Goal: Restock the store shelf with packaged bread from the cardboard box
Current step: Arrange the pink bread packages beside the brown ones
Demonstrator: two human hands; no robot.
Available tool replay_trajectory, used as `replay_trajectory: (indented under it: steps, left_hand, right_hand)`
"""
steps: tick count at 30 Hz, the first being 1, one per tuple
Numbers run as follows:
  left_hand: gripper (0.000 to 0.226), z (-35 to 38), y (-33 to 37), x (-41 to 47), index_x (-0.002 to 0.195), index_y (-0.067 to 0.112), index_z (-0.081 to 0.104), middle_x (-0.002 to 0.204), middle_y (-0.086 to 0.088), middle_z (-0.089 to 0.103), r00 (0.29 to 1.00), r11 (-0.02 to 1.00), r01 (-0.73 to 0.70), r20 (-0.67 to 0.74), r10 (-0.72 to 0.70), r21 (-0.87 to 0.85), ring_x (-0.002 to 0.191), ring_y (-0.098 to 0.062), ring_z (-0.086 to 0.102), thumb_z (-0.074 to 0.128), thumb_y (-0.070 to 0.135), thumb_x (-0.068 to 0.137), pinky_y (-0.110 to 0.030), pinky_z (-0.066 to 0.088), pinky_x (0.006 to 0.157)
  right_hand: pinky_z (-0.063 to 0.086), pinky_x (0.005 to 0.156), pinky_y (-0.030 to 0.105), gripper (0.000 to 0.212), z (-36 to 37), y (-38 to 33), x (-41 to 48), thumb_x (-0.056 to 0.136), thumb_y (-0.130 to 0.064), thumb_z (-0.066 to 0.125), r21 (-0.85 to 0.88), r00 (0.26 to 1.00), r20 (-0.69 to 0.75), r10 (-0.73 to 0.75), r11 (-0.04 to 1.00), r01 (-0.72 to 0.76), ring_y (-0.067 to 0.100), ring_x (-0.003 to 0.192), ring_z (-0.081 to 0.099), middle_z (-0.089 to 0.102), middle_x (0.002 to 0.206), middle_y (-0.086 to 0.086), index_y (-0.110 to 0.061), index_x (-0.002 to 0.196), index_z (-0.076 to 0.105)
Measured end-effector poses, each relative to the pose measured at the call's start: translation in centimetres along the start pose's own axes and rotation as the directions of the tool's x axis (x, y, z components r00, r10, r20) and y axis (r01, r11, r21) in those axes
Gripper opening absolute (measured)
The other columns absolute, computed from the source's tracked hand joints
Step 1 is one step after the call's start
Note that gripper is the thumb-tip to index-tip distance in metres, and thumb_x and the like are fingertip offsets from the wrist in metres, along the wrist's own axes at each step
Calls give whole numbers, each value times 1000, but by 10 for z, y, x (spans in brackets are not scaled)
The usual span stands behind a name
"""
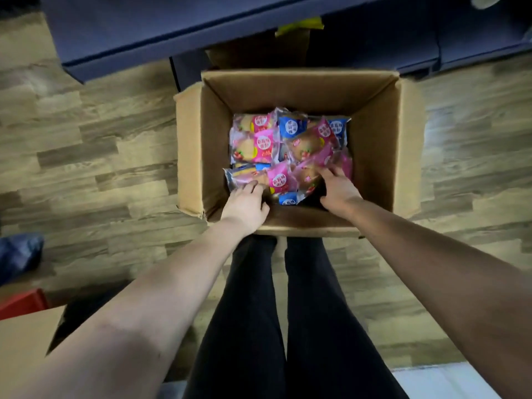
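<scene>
- Both our arms reach straight down into the open cardboard box (299, 84), which sits on the floor before the dark shelf (138, 33).
- Our left hand (244, 205) bends its fingers onto a pink bread packet (278, 178); we cannot tell whether they pinch it.
- Our right hand (339, 189) lies spread, fingers flat on a neighbouring packet (308, 171).
- Packaged bread (260, 139) covers the box bottom.

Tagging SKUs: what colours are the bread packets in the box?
Mostly pink bread packets, a few blue packets; head view.
</scene>
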State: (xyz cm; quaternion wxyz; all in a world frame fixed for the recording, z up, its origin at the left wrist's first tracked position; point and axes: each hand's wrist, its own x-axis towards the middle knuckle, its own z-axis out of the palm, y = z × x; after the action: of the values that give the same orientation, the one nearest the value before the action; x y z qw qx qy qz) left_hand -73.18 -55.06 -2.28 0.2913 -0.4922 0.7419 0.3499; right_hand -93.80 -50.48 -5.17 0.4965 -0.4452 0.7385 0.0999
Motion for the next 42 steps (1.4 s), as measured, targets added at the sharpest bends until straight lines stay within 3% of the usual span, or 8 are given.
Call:
replay_trajectory:
  steps: [9, 14, 17, 21, 24, 29, 35, 42]
  left_hand:
    - [90, 54, -4, 103, 152, 10, 2, 159, -11, 5, 999, 989, 30, 32, -35, 146, 146, -31, 2, 63, 25, 87, -47, 4, 119]
    - [99, 69, -8, 130, 149, 11, 11, 149, -15, 25, 996, 958, 51, -90, -27, 281, 138, -37, 24, 75, 33, 77, -48, 14, 117]
    - [92, 72, -11, 129, 146, 12, 20, 138, -14, 39, 987, 946, 38, -158, 14, 322, 128, -35, 36, 74, 40, 77, -45, 25, 112]
    - [82, 62, -10, 121, 143, 16, 24, 134, -12, 43, 992, 951, 31, -125, 8, 308, 126, -33, 39, 71, 37, 79, -42, 30, 108]
    - [76, 46, -4, 114, 139, 17, 27, 134, -12, 44, 992, 961, 69, -118, -39, 266, 126, -32, 40, 70, 36, 79, -40, 31, 105]
    - [74, 8, 10, 91, 137, 15, 27, 135, -13, 43, 986, 977, 117, -137, -94, 177, 128, -34, 39, 68, 40, 80, -43, 31, 107]
    - [79, -50, 25, 44, 142, 16, 25, 136, -12, 43, 966, 975, 148, -236, -106, 166, 125, -33, 41, 67, 39, 79, -41, 33, 104]
    - [81, -139, 51, -52, 140, 22, 26, 128, -7, 47, 900, 979, 204, -392, -189, -4, 121, -30, 46, 70, 44, 75, -41, 39, 97]
  right_hand:
    - [28, 114, 37, 81, 33, 33, 96, 83, 11, 51, -152, 993, 1, -121, 981, 119, 33, 139, 29, 4, 157, 8, -24, 149, 21]
    - [10, 116, 40, 86, 53, 40, 109, 80, 9, 56, -358, 966, -136, -221, 920, 160, 37, 140, 20, -4, 156, 11, -21, 149, 16]
    - [-1, 113, 49, 73, 58, 45, 111, 81, -6, 58, -484, 937, -203, -285, 861, 157, 33, 141, 14, 9, 154, 9, -21, 145, 26]
    - [-13, 109, 58, 67, 45, 40, 105, 82, -32, 65, -480, 924, -123, -363, 836, 265, 33, 145, 2, 18, 154, 11, -14, 140, 37]
    - [-9, 113, 57, 82, 31, 29, 94, 80, -50, 64, -433, 933, -59, -356, 851, 298, 24, 146, 9, 27, 152, 10, -8, 141, 30]
    - [8, 117, 48, 77, -2, 7, 65, 74, -57, 65, -286, 939, -176, -296, 928, 239, 26, 126, 45, 50, 128, 9, -13, 129, 34]
    - [35, 105, 42, 82, -62, -23, 19, 75, -63, 60, -330, 894, -272, -355, 907, 260, 28, 127, 43, 41, 138, 12, -15, 136, 30]
    - [38, 94, 39, 72, -133, -77, -80, 75, -59, 61, -292, 807, -464, -365, 923, 250, 24, 114, 48, 50, 126, 3, -18, 130, 38]
